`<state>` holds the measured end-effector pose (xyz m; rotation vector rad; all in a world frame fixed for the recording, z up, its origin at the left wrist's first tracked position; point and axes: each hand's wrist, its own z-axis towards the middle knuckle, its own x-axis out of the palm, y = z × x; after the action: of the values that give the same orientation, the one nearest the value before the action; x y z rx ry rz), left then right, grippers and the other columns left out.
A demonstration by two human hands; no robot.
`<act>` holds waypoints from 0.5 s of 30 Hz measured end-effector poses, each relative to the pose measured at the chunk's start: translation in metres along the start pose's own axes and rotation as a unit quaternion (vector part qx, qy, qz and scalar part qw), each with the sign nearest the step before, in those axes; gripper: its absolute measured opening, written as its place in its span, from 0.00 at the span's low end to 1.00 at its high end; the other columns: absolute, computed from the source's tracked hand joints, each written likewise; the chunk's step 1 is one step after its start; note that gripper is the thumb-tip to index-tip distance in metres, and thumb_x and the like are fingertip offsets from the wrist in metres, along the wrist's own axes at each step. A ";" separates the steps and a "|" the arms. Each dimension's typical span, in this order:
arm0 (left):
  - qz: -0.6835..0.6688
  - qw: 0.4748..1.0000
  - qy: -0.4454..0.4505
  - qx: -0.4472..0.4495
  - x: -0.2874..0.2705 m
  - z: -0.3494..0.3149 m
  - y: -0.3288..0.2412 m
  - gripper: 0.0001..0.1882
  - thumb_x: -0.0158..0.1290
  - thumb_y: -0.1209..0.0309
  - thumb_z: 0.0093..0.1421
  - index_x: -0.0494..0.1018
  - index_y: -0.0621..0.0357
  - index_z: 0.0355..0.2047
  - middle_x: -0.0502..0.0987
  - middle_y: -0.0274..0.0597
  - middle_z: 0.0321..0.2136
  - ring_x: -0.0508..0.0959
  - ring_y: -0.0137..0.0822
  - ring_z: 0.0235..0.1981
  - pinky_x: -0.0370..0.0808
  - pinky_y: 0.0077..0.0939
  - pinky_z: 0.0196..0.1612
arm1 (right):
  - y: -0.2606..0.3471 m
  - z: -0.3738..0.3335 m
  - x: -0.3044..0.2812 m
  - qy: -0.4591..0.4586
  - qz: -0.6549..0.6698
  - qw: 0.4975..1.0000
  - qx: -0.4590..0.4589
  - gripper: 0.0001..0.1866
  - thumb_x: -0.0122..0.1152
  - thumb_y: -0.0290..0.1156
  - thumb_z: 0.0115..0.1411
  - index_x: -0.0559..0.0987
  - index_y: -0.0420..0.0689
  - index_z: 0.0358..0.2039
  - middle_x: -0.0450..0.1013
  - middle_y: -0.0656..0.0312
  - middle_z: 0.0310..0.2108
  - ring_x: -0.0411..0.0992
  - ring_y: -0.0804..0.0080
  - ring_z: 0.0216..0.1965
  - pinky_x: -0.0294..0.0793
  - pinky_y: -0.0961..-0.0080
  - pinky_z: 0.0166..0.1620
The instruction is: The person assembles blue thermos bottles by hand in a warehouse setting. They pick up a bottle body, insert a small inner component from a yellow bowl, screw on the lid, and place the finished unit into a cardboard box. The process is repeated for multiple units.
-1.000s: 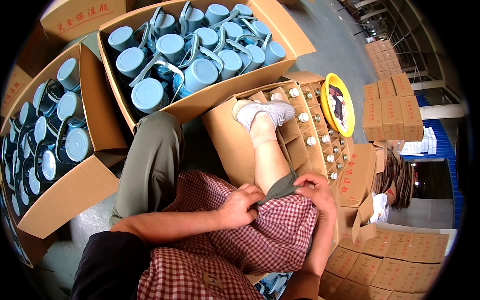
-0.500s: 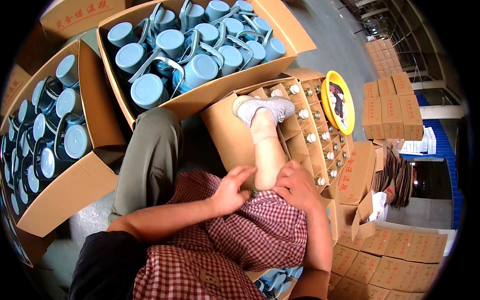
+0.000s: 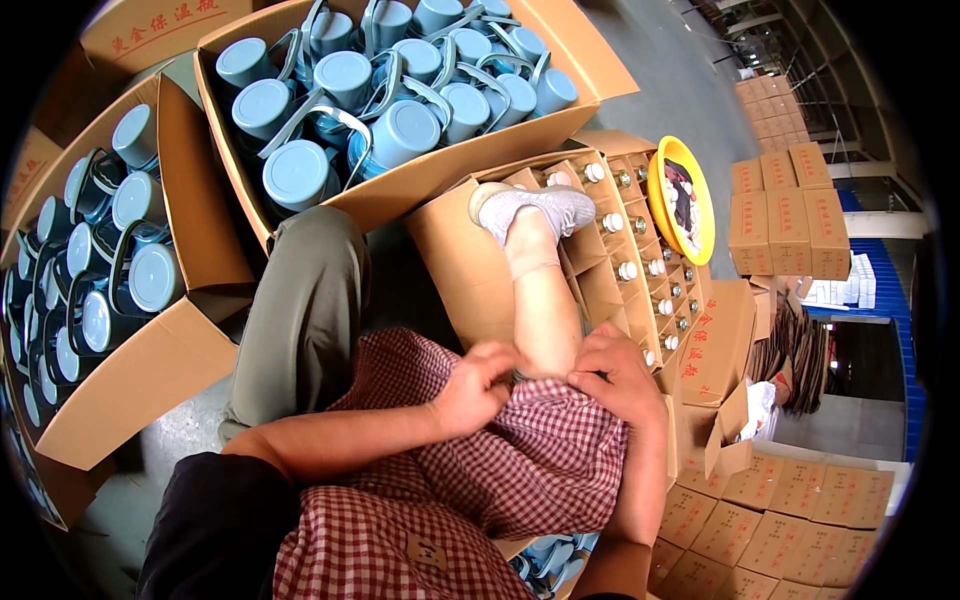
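My left hand (image 3: 472, 390) is closed at the hem of a red-and-white checked apron (image 3: 560, 455), its fingertips pinched beside my bare shin. On the other side of the shin, my right hand (image 3: 622, 378) pinches the same hem between thumb and fingers. The apron lies over my raised knee and lap. Below the hem my bare lower leg (image 3: 546, 315) stretches forward, ending in a light grey shoe (image 3: 535, 213). That shoe rests on an open carton with cardboard dividers (image 3: 600, 283), where several bottle-like pieces with white or clear tops stand in the cells.
Ahead stands a big open carton (image 3: 500, 150) of blue lidded jugs with handles. Another carton (image 3: 140, 385) of dark-bodied, blue-lidded jugs is at left. A yellow basin (image 3: 708, 215) sits beyond the divided carton. Stacked closed cartons (image 3: 790, 510) fill the lower right.
Both hands have shifted slightly to the right along with the knee. The left fingers have drawn in from loosely spread to a pinch at the apron hem.
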<state>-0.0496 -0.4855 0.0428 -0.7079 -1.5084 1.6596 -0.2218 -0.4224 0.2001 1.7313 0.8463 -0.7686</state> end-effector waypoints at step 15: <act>-0.016 0.999 -0.002 -0.038 -0.011 -0.005 -0.038 0.25 0.46 0.87 0.38 0.72 0.65 0.41 0.72 0.51 0.41 0.74 0.46 0.42 0.71 0.31 0.45 | 0.012 0.017 -0.009 0.000 0.012 0.999 -0.037 0.07 0.62 0.30 0.44 0.78 0.40 0.18 0.70 0.59 0.19 0.64 0.64 0.28 0.63 0.70 0.33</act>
<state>-0.0324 -0.4919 0.0787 -0.7170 -1.5856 1.5870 -0.2185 -0.4433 0.2087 1.6730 0.8429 -0.7119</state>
